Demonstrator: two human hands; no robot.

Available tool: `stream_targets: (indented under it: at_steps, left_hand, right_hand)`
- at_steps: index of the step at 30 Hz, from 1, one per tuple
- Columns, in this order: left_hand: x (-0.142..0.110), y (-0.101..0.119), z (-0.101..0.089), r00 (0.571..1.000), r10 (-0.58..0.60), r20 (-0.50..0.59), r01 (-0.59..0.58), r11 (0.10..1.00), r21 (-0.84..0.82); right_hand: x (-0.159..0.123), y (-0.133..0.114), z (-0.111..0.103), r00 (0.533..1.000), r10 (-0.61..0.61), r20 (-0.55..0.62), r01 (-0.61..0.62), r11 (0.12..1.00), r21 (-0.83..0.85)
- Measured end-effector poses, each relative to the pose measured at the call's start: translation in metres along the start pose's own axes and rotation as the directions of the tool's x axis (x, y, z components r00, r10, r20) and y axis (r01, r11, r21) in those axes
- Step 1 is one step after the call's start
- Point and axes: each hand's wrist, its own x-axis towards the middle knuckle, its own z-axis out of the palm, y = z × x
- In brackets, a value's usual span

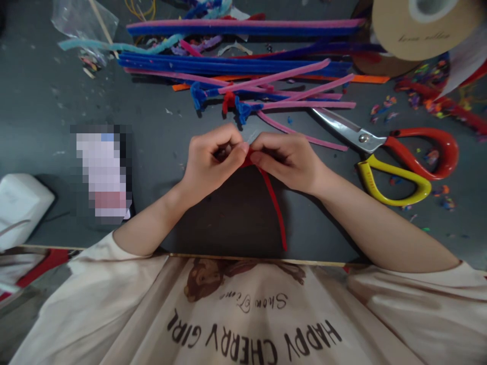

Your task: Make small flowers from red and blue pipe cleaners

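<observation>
A red pipe cleaner [274,203] is pinched between my two hands, its free end curving down toward the table's near edge. My left hand [215,157] has its thumb and fingertips closed on the bent part. Close against it, my right hand [287,159] pinches the same piece; the fingertips nearly touch and hide how the wire is bent. Just beyond the hands lie finished-looking pieces with pink stems, two with blue twisted heads [245,109] and one with a red head [228,103].
Long blue pipe cleaners [228,64] and pink ones [243,24] lie across the back. Scissors [365,139] with red and yellow handles rest at right, beneath a cardboard spool [395,30]. A blurred phone [102,172] and a white box-like object [25,208] are at left.
</observation>
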Motion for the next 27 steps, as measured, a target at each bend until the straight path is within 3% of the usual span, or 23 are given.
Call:
stream_targets:
  at_steps: [9,13,19,25,27]
  left_hand:
    - [-0.0010,0.0013,-0.0005,1.000,0.005,0.002,-0.005,0.999,0.039]
    - [0.0001,0.0002,-0.0003,1.000,-0.010,-0.010,0.010,1.000,-0.013]
    - [0.0010,-0.0016,0.0018,0.995,-0.098,0.027,0.099,0.995,-0.029]
    - [0.0006,-0.0060,0.0035,0.993,-0.077,-0.085,0.075,0.997,-0.027]
    - [0.0003,-0.0069,0.0041,0.994,-0.074,-0.077,0.069,0.996,-0.060]
  right_hand:
    - [-0.0014,-0.0009,0.0022,0.999,-0.028,-0.033,0.025,0.996,-0.083]
    - [-0.0006,-0.0016,0.0024,0.999,0.020,-0.043,-0.020,1.000,-0.010]
    - [0.0008,0.0001,0.0043,0.984,0.081,-0.159,-0.060,0.989,0.134]
    - [-0.0003,-0.0009,0.0057,0.988,0.116,-0.102,-0.096,0.979,0.182]
    - [-0.0002,-0.0012,0.0054,0.988,0.113,-0.110,-0.095,0.983,0.156]
